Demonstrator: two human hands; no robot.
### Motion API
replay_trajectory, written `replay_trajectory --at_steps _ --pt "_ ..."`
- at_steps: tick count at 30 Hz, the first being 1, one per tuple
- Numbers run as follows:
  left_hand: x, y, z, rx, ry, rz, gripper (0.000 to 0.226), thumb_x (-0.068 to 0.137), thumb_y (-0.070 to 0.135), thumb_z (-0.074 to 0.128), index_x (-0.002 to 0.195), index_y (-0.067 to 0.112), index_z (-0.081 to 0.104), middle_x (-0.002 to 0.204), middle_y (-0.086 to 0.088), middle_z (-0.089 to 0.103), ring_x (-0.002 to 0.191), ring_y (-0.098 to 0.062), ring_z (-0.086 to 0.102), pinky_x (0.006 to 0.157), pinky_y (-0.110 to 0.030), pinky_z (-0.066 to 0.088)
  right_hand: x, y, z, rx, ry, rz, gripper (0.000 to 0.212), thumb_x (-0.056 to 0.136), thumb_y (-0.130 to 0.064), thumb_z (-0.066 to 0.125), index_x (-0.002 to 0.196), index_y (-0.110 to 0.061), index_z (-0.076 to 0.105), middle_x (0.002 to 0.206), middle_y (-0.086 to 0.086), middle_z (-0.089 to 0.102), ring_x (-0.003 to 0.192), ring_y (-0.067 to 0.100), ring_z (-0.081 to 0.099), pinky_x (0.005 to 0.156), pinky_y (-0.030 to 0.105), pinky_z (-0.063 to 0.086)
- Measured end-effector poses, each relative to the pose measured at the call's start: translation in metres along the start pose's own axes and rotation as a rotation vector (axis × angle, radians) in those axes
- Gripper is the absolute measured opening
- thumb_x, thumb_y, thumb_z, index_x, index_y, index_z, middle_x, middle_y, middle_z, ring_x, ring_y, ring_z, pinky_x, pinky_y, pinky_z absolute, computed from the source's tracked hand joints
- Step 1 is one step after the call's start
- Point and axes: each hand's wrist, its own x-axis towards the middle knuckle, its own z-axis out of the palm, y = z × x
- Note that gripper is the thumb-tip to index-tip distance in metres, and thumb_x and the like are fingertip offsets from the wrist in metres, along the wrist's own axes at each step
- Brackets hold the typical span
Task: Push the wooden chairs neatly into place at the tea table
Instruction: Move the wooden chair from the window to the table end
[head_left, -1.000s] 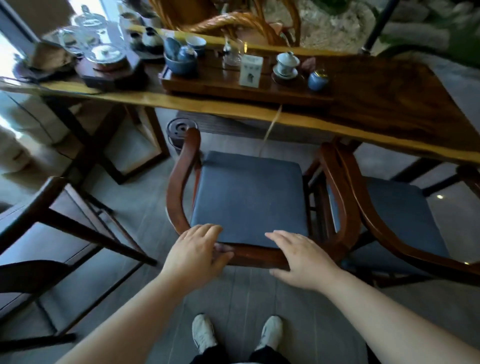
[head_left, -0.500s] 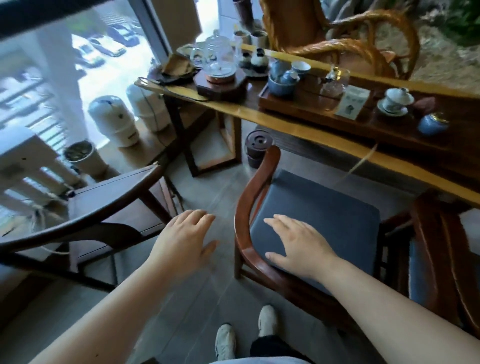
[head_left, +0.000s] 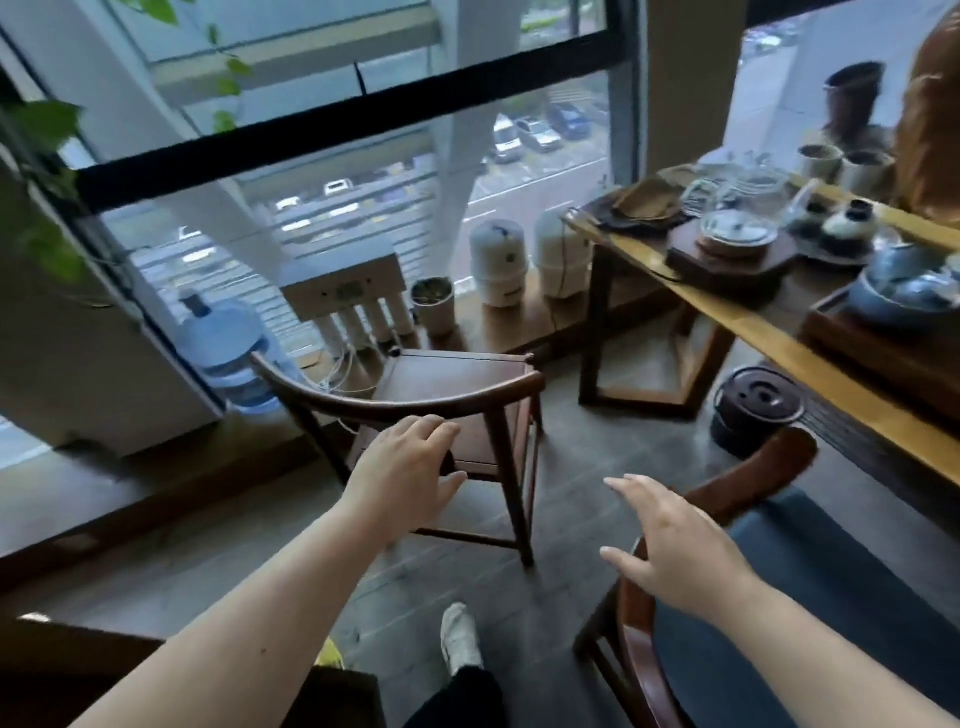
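A dark wooden chair (head_left: 457, 379) with a curved backrest and bare seat stands near the window, left of the tea table (head_left: 779, 332) and apart from it. My left hand (head_left: 405, 473) hovers just below its backrest with fingers spread, holding nothing; I cannot tell if it touches the wood. A second wooden chair with a blue cushion (head_left: 810, 597) sits at the lower right beside the table. My right hand (head_left: 670, 540) is open above its curved armrest.
The table carries a glass teapot (head_left: 737, 208), cups and a tray. A black round pot (head_left: 753, 410) sits on the floor under it. A water bottle (head_left: 228, 353), a filter unit (head_left: 353, 301) and white canisters (head_left: 498, 265) line the window ledge.
My view has swung left from the cushioned chair to the bare chair by the window. Both hands left the cushioned chair's back; my left hand moved toward the bare chair's backrest.
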Motion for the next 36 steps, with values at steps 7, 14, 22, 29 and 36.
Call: replay_trajectory --at_steps 7,14,22,29,36 --pt "0.024 -0.071 0.006 0.033 -0.013 -0.085 0.060 0.079 0.040 0.070 0.128 0.011 0.050 0.125 -0.009 0.059 0.116 -0.027 0.050 0.102 -0.039 0.040 0.071 -0.028 -0.003 -0.004 0.006 -0.075 0.077 0.083 -0.054 0.065 0.147 -0.029 0.030 0.151 -0.001 0.038 0.135 0.017 0.037 0.109 0.035 0.034" --pt "0.070 -0.151 0.023 -0.009 -0.049 -0.080 0.064 0.078 0.046 0.070 0.129 0.013 0.050 0.127 -0.007 0.058 0.117 -0.025 0.049 0.100 -0.036 0.038 0.172 -0.079 0.013 -0.042 -0.023 -0.129 0.077 0.080 -0.052 0.068 0.145 -0.027 0.034 0.148 -0.001 0.042 0.132 0.020 0.041 0.107 0.039 0.038" --pt "0.103 -0.244 0.047 -0.122 -0.295 0.007 0.089 0.066 0.066 0.069 0.138 0.023 0.039 0.138 -0.003 0.048 0.128 -0.020 0.037 0.106 -0.035 0.032 0.269 -0.138 0.048 -0.125 -0.171 -0.208 0.074 0.082 -0.053 0.065 0.144 -0.025 0.035 0.137 0.000 0.050 0.121 0.021 0.048 0.102 0.038 0.039" --pt "0.121 -0.291 0.077 -0.051 -0.478 0.001 0.092 0.065 0.070 0.064 0.139 0.025 0.034 0.133 -0.002 0.052 0.123 -0.023 0.044 0.102 -0.039 0.037 0.309 -0.150 0.072 -0.121 -0.396 -0.118 0.064 0.080 -0.057 0.064 0.133 -0.028 0.043 0.123 0.000 0.054 0.112 0.024 0.053 0.093 0.040 0.045" --pt "0.127 -0.311 0.097 0.034 -0.737 -0.045 0.091 0.055 0.094 0.032 0.111 0.026 0.056 0.092 0.008 0.064 0.091 -0.020 0.060 0.086 -0.040 0.040 0.336 -0.134 0.094 -0.301 -0.550 -0.092 0.036 0.068 -0.064 0.056 0.079 -0.031 0.049 0.086 -0.005 0.064 0.087 0.027 0.062 0.065 0.034 0.042"
